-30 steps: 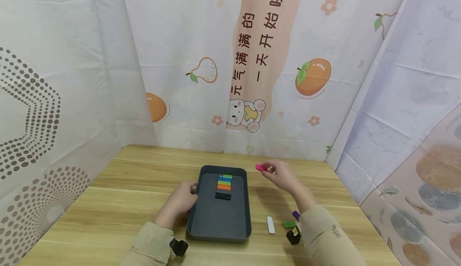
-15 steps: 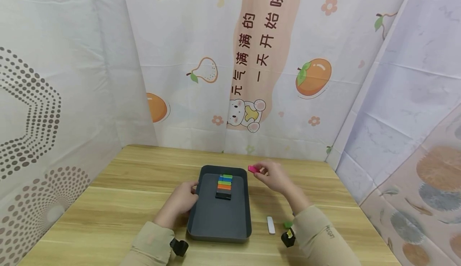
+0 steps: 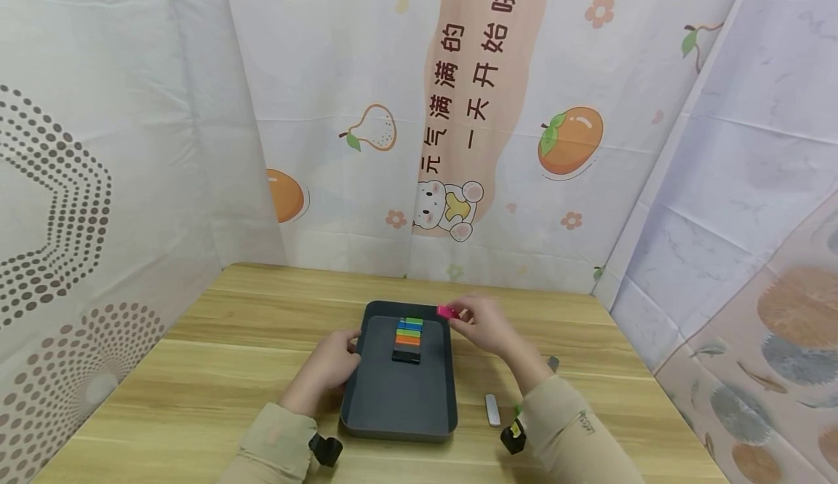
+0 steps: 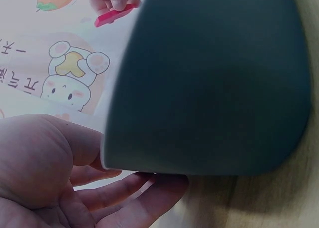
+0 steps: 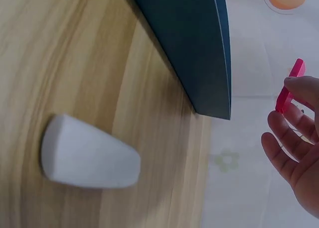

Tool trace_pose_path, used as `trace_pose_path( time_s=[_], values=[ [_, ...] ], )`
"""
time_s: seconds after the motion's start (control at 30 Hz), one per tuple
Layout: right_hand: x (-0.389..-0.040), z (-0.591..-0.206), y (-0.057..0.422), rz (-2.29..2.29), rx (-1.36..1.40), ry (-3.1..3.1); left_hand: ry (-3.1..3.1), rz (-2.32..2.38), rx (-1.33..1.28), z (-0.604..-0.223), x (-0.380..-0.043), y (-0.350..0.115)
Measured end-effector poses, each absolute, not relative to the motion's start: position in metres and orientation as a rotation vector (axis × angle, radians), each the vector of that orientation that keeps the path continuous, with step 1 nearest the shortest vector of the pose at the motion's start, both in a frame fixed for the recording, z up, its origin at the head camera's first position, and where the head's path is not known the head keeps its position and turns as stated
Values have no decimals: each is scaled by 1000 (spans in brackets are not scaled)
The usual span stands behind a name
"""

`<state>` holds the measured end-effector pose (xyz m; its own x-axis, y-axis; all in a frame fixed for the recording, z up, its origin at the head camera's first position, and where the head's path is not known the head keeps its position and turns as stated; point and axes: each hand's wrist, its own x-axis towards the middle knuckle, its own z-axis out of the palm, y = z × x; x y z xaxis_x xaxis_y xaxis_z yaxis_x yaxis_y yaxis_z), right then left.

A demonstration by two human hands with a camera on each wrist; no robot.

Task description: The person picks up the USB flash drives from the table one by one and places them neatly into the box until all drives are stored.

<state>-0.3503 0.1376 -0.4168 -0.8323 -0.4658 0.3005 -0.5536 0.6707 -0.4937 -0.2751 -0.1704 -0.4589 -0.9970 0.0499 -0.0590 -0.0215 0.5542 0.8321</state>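
Hovering at the far right corner of a dark grey, rectangular, plastic-looking tray (image 3: 402, 400), a bright pink oblong block (image 3: 447, 312) is being pinched between the thumb and fingers (image 5: 290, 137) of the person's right hand (image 3: 483, 324); the lower fingers are curving loosely, holding nothing. The block is jutting leftward out of the grip, its long axis running roughly left to right in the head view, tilting slightly. Its height above the tray is staying hard to judge.

Leftward and a little nearer the person, a row of small coloured oblong blocks (image 3: 407, 340) is lying on the tray floor, green at the far end, black at the near end, their long sides also running left to right. Across from the pink block, the left hand (image 3: 329, 359) is gripping the tray's left wall with its fingers.

On the wood-grain tabletop (image 3: 229, 346), a white oblong block (image 3: 492, 410) is lying right of the tray, its long axis pointing away from the person.
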Motion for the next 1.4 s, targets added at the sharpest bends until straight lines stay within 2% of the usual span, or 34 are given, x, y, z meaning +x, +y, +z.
trace_pose_path(
  time_s=[0.93,1.4],
  values=[
    [-344,-433,105,762,1112,-2736,2694,1441,30,-455,-275,-168],
    [-344,-438,92,628,1143,-2796,2694,1451,11,-454,-273,-169]
  ],
)
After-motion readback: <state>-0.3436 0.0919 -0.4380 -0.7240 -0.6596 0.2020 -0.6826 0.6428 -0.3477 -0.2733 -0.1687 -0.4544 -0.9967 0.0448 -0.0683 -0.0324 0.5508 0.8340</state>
